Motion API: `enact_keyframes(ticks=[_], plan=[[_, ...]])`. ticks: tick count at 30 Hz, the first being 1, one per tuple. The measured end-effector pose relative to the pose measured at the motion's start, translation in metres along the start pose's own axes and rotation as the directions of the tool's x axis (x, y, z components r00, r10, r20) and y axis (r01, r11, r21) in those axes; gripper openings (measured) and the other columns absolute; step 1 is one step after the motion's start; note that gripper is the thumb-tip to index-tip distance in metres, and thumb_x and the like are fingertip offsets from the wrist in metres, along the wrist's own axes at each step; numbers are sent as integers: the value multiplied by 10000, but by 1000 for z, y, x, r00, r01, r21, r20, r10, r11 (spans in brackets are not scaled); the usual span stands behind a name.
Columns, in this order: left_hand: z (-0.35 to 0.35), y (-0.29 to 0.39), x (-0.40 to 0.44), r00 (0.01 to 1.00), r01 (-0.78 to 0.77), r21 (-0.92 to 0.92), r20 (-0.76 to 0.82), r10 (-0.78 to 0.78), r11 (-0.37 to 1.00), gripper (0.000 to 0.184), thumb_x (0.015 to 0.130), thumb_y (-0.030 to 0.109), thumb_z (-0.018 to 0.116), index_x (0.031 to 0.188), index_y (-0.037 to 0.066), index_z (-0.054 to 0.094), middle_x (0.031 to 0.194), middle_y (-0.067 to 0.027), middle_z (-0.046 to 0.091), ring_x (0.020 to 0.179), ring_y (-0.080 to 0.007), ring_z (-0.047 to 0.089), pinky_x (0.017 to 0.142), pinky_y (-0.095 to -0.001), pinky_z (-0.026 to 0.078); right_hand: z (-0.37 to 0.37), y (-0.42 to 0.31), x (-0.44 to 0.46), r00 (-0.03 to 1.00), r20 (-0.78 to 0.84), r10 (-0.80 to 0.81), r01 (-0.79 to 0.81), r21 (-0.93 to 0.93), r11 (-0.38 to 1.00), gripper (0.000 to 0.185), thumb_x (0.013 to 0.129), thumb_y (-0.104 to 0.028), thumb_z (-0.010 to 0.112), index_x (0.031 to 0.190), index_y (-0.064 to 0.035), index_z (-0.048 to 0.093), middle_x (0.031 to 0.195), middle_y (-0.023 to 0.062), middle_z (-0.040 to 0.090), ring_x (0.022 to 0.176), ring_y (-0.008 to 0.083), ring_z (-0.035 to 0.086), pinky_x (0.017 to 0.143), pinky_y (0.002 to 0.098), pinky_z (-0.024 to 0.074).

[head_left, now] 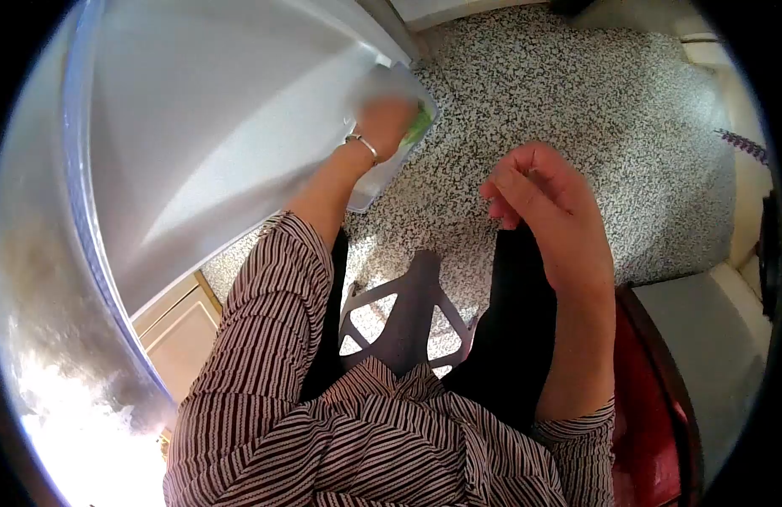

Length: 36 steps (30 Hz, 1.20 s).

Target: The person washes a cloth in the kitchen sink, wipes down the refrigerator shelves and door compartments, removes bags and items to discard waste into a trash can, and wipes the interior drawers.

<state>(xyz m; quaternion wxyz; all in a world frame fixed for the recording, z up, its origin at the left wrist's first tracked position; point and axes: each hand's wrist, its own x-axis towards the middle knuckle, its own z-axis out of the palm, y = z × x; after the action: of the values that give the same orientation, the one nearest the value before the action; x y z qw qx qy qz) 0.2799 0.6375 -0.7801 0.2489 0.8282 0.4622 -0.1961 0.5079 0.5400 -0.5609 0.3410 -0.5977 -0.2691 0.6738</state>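
My left hand (386, 120), with a bracelet (362, 145) at the wrist, reaches down into a clear-edged bin (363, 203) beside a large white panel. Something green and leafy-looking (419, 124) shows just right of the hand. The fingers are blurred, so whether they grip anything cannot be made out. My right hand (543, 190) is raised over the floor in front of my right leg. Its fingers curl in toward the thumb, and nothing shows between them.
The smooth white panel (213, 110) with a bluish edge strip (80, 169) fills the left side. Between my legs is a grey plastic stool (399, 321). Speckled floor (627, 110) lies ahead. At lower right stands a red thing with a dark rim (640, 422).
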Motion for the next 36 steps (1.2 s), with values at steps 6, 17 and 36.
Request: enact_keyframes(ticks=[6,17,36], plan=[[26,-15,-67,996,38,118,73,-46,992,423,824,94,620,1234,160,537,1240,-79,532,1206,-322,485,934,-494,432,-1,1,-3,1000,4,-12,12,-1,1000,125,943,-179,580,930,-57,608,842,8,660,748,76,600,647,220,463],[40,-41,-119,960,279,-639,218,-179,717,449,940,247,531,1332,36,471,1251,-151,587,1133,-305,580,958,-407,457,-9,-1,-19,990,98,-98,101,-27,994,169,960,-212,566,946,-51,616,822,3,639,726,79,585,634,221,450],[10,130,-381,996,-90,-358,-28,-86,-929,465,1001,405,350,1301,109,546,1269,-114,605,1179,-317,568,1016,-514,445,121,145,-151,710,489,-507,676,-676,293,405,844,-170,591,1243,-107,599,1407,133,490,1175,357,538,1012,470,427]])
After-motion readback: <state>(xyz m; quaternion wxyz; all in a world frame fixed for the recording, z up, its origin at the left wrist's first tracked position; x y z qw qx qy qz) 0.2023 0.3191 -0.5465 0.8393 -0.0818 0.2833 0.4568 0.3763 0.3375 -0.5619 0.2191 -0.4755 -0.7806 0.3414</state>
